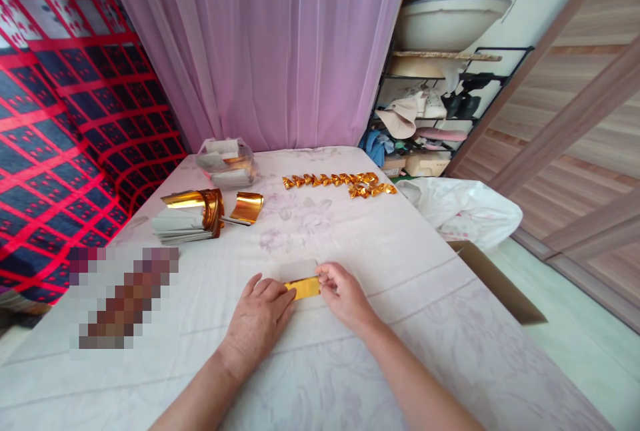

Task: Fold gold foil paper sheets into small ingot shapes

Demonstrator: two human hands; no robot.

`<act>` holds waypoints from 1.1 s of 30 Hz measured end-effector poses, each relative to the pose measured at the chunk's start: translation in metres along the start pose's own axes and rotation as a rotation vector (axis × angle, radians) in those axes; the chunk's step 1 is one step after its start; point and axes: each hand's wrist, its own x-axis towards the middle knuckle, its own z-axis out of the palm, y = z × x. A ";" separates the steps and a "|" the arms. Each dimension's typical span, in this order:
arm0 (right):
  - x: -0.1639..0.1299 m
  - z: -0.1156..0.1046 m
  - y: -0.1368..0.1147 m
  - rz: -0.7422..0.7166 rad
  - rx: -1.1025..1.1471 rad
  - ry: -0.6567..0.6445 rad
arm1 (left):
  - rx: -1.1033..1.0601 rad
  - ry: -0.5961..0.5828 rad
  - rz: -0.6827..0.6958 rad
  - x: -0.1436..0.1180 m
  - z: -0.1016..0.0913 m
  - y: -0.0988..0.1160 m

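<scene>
A sheet of gold foil paper [306,288] lies on the cloth in front of me, its near part folded over to show gold and its far part pale grey-white. At its left end, my left hand [265,307] holds it down with thumb and fingertips. My right hand [343,289] pinches its right end between thumb and fingers. Farther off, folded gold foil pieces [327,180] sit in a row. To the left stands a stack of foil sheets [185,224], and a loose curled foil sheet [247,207] leans beside it.
A clear plastic bag [227,167] with more sheets stands at the table's far left. The table [390,264] has a pale flowered cloth. Right of it are a white plastic bag [465,211], a cardboard piece [500,284] and a loaded rack [425,77]. A blurred patch covers something at left.
</scene>
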 end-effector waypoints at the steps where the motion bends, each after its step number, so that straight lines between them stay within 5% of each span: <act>1: -0.001 0.000 -0.002 -0.010 0.011 0.033 | -0.009 0.024 -0.003 -0.001 0.002 -0.001; 4: -0.005 0.001 -0.015 -0.171 -0.068 0.078 | -0.029 0.084 -0.002 -0.003 0.009 -0.002; 7: -0.007 0.001 -0.030 -0.312 -0.192 -0.086 | -0.019 0.125 0.033 -0.001 0.013 -0.004; 10: -0.008 0.002 -0.038 -0.290 -0.273 -0.146 | -0.010 0.118 0.057 -0.002 0.015 -0.006; 18: -0.010 -0.001 -0.032 -0.212 -0.340 -0.060 | -0.015 0.080 0.055 -0.007 0.015 -0.015; 33: -0.006 -0.005 -0.027 -0.258 -0.416 -0.126 | -0.088 0.036 -0.002 -0.007 0.018 -0.018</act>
